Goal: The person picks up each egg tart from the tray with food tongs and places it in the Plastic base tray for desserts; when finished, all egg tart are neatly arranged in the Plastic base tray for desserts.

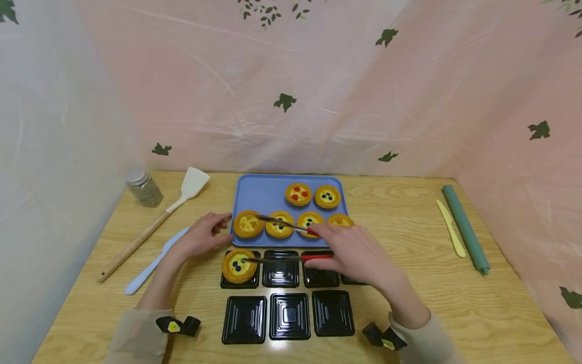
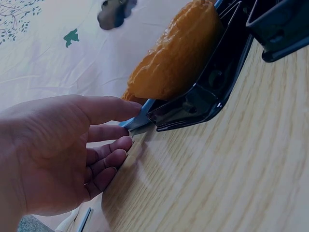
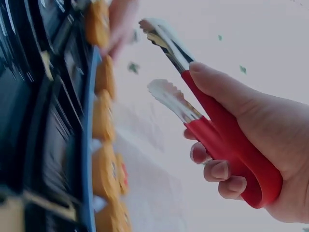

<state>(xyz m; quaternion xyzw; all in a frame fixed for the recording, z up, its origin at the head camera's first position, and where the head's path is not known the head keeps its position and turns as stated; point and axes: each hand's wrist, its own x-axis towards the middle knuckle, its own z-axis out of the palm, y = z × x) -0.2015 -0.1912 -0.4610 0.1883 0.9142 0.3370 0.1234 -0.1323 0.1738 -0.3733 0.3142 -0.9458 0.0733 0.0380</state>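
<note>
My right hand (image 1: 359,253) grips red-handled metal tongs (image 3: 219,140). Their two arms stand apart with nothing between the tips, above the tray's front row. Egg tarts lie on a blue tray (image 1: 259,192): several along the front, one with orange wedges (image 1: 247,224) at the left, and at the back a red-topped tart (image 1: 298,194) and a blueberry tart (image 1: 327,196). My left hand (image 1: 206,235) holds the tray's left edge near its front corner, thumb and fingers at the rim. Another blueberry tart (image 1: 239,266) sits in the black square container nearest that hand.
Black square containers (image 1: 289,316) stand in two rows before the tray. Leftward lie a spatula (image 1: 182,197) with a wooden handle, a pale blue spreader (image 1: 154,263) and a glass jar (image 1: 144,189). Rightward are a yellow knife (image 1: 451,228) and a green rolling pin (image 1: 466,230). Cloth walls (image 1: 318,136) surround the table.
</note>
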